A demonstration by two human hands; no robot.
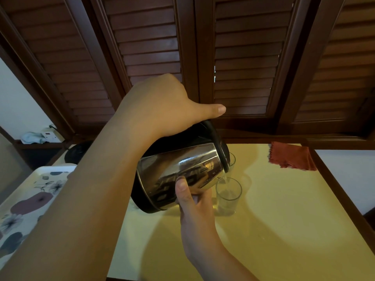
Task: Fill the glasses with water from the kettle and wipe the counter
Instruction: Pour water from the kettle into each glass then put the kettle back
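The left hand (162, 106) is clenched over the top of the kettle (180, 175), gripping its black handle, thumb stretched out flat toward the shutters (150, 47). The kettle is tipped well over, its spout end down and away from that grip, its black base swung back toward the person. The right hand (192, 201) comes up from below and cups the steel belly, thumb pressed on the shiny side, fingers wrapped underneath; it is grasping the body to steady it.

Just past the right thumb, under the spout, stands a glass (228, 196) upright on the counter (274, 230). A thin stream of water (225, 182) falls from the lip into it, and water already sits in its lower part. Behind it, farther from both hands and half hidden by the kettle's rim, a second glass (233, 160) stands upright; whether it holds water I cannot tell.

Well off to the right of the pouring hands, at the counter's back corner, lies a folded red cloth (292, 157), flat and untouched. On the other side, beneath the left forearm, a flowered tray (30, 197) sits at the counter's left edge, and beyond it a round black base (78, 153) shows partly behind the arm.
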